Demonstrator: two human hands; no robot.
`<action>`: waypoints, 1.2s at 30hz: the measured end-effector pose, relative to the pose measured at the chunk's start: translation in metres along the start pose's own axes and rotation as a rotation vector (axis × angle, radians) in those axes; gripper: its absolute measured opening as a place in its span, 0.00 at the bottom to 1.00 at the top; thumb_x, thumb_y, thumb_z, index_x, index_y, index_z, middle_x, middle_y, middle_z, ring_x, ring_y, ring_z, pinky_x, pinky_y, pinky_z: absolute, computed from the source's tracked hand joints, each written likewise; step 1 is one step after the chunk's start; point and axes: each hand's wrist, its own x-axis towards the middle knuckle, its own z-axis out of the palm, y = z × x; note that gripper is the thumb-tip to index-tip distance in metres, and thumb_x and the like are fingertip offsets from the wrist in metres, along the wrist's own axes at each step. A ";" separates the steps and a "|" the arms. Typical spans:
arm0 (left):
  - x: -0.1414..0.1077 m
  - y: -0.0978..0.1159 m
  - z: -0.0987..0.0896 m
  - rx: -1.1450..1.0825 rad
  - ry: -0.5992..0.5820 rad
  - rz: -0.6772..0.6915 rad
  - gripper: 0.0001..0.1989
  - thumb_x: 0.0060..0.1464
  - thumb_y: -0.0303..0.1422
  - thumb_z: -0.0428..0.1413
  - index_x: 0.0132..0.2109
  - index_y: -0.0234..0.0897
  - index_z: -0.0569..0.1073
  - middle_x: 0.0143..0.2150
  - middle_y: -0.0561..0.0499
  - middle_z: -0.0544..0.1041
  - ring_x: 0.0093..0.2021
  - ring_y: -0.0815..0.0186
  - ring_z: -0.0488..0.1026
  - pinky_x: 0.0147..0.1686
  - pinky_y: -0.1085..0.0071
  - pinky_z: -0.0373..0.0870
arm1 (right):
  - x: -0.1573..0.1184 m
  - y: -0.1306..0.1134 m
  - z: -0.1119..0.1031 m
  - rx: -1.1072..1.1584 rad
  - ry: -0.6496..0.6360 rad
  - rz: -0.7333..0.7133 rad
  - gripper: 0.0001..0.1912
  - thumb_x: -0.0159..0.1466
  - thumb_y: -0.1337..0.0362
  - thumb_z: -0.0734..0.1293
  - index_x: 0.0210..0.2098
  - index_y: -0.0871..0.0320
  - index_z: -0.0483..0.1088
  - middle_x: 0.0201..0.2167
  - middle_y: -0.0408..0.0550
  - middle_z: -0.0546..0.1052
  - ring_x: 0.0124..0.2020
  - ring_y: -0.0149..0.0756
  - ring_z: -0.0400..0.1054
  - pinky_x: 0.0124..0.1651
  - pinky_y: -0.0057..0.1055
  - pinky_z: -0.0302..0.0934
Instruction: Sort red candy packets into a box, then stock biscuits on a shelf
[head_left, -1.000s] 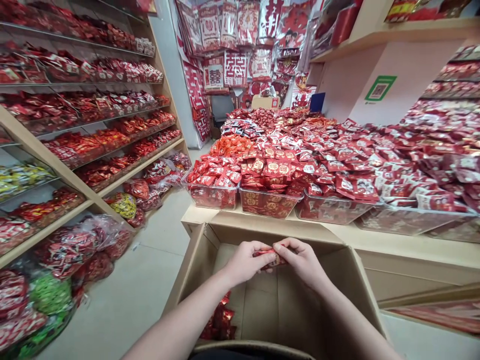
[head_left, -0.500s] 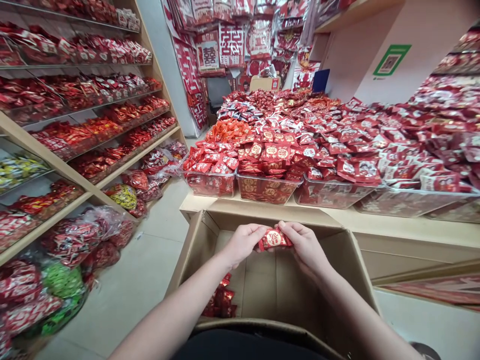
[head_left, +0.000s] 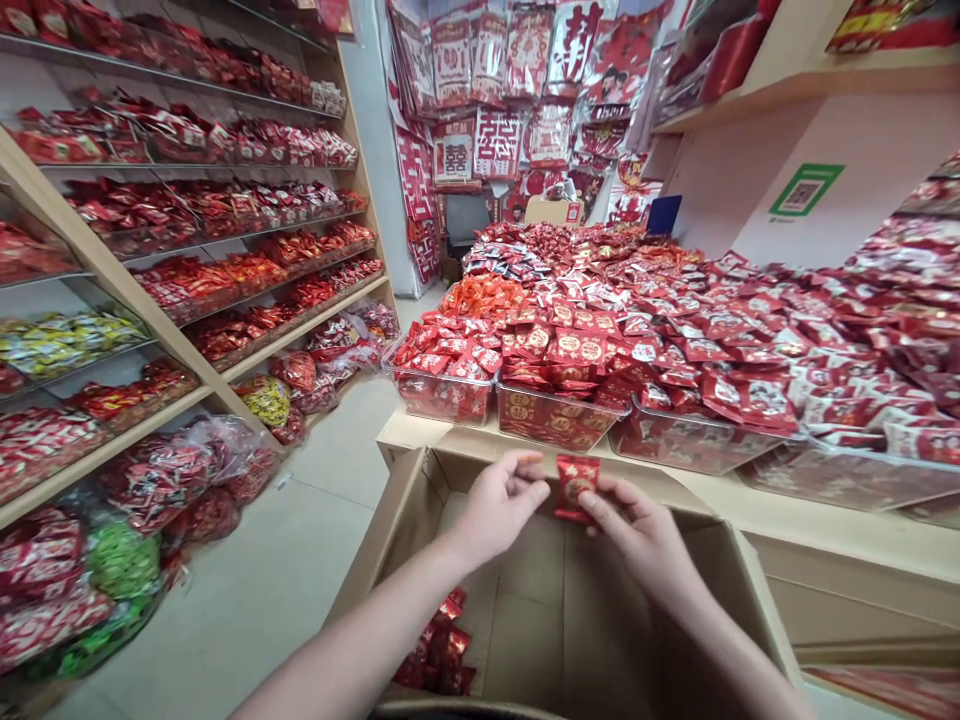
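Over an open cardboard box (head_left: 525, 610), my right hand (head_left: 641, 530) pinches a small red candy packet (head_left: 576, 485) between thumb and fingers. The packet stands upright, with gold print on its face. Just left of it, my left hand (head_left: 499, 505) is off the packet, its fingers loosely curled and the thumb apart from them. Several more red packets (head_left: 442, 645) lie in the box's near left corner, partly behind my left forearm.
Beyond the box, a counter holds clear plastic bins (head_left: 555, 415) heaped with red packets. Shelves (head_left: 300, 270) of wrapped sweets line the left side. Filled plastic bags (head_left: 161, 480) sit on the floor below them. A green-framed code sign (head_left: 806, 190) is on the right wall.
My left hand has let go of the candy packet and moved slightly away. My right hand keeps it, now turned upright. The camera view has tilted up and shifted left.
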 end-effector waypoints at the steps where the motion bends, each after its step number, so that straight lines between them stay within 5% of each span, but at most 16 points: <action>1: 0.010 0.005 -0.010 0.118 0.075 0.078 0.14 0.49 0.31 0.52 0.45 0.36 0.67 0.39 0.48 0.71 0.35 0.69 0.69 0.37 0.70 0.66 | 0.011 -0.011 -0.008 -0.136 0.050 -0.095 0.14 0.56 0.57 0.62 0.38 0.58 0.67 0.34 0.50 0.74 0.32 0.37 0.68 0.31 0.32 0.63; 4: 0.050 0.019 -0.041 0.417 0.271 0.309 0.16 0.48 0.29 0.51 0.47 0.37 0.67 0.44 0.47 0.68 0.36 0.68 0.68 0.38 0.69 0.66 | 0.061 -0.053 -0.023 -0.588 0.167 -0.420 0.11 0.57 0.62 0.61 0.38 0.58 0.69 0.34 0.51 0.74 0.36 0.39 0.67 0.39 0.35 0.61; 6: 0.080 0.026 -0.056 0.527 0.282 0.402 0.21 0.46 0.28 0.53 0.50 0.37 0.65 0.45 0.46 0.68 0.35 0.68 0.68 0.39 0.68 0.67 | 0.099 -0.076 -0.021 -0.797 0.148 -0.534 0.12 0.58 0.65 0.60 0.40 0.59 0.69 0.35 0.51 0.74 0.37 0.39 0.67 0.41 0.34 0.60; 9: 0.113 0.030 -0.067 0.579 0.239 0.459 0.26 0.46 0.26 0.52 0.54 0.37 0.60 0.48 0.46 0.69 0.36 0.68 0.69 0.41 0.68 0.67 | 0.147 -0.092 -0.004 -1.019 0.014 -0.549 0.12 0.57 0.67 0.61 0.40 0.59 0.69 0.37 0.51 0.75 0.39 0.37 0.67 0.43 0.30 0.58; 13: 0.134 0.026 -0.071 0.560 0.189 0.426 0.24 0.49 0.25 0.48 0.55 0.35 0.60 0.50 0.45 0.69 0.44 0.67 0.69 0.44 0.70 0.65 | 0.177 -0.083 0.018 -1.148 -0.105 -0.519 0.09 0.55 0.66 0.63 0.36 0.58 0.71 0.32 0.48 0.76 0.37 0.37 0.67 0.39 0.27 0.58; 24: 0.151 0.024 -0.070 0.626 0.187 0.409 0.14 0.47 0.27 0.51 0.42 0.34 0.71 0.30 0.50 0.75 0.29 0.67 0.70 0.34 0.70 0.66 | 0.185 -0.077 0.012 -1.222 -0.113 -0.509 0.12 0.57 0.62 0.62 0.38 0.59 0.70 0.35 0.51 0.75 0.37 0.37 0.65 0.41 0.30 0.54; 29: 0.153 0.026 -0.070 0.614 0.178 0.411 0.12 0.45 0.26 0.52 0.40 0.34 0.72 0.31 0.51 0.75 0.30 0.68 0.69 0.33 0.73 0.66 | 0.165 -0.081 0.010 -1.361 -0.221 -0.636 0.13 0.54 0.58 0.64 0.34 0.61 0.71 0.33 0.53 0.73 0.36 0.39 0.63 0.41 0.31 0.51; 36: 0.156 0.037 -0.072 0.542 0.246 0.399 0.13 0.47 0.26 0.49 0.42 0.32 0.71 0.33 0.49 0.75 0.32 0.69 0.69 0.34 0.72 0.65 | 0.161 -0.076 0.012 -1.495 -0.299 -0.665 0.11 0.58 0.68 0.58 0.27 0.64 0.71 0.27 0.55 0.74 0.30 0.37 0.64 0.37 0.32 0.49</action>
